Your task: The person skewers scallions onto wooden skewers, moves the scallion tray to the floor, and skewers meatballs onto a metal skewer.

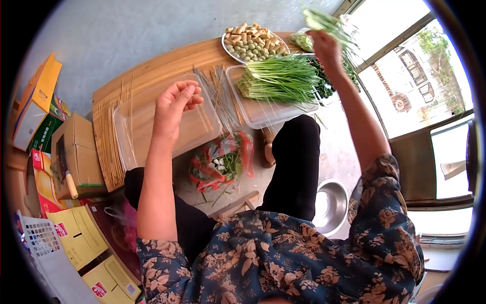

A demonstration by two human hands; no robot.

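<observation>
My left hand (178,101) is raised over the clear plastic tray (195,133) on the wooden table, thumb pressed to the curled fingers; whether anything thin is between them I cannot make out. At the upper right, my right hand (326,48) is closed around a bunch of green chives (331,25), whose blades look blurred. A large pile of chives (283,76) lies in a second clear tray (255,119). Thin wooden skewers (109,139) lie at the table's left end, and metal-looking skewers (220,99) lie between the trays.
A plate (224,48) of round green and tan cylindrical pieces stands at the table's back. Below the table are a red-striped plastic bag (195,167) with greens and a metal bowl (336,205). Cardboard boxes (81,152) stand left, windows right.
</observation>
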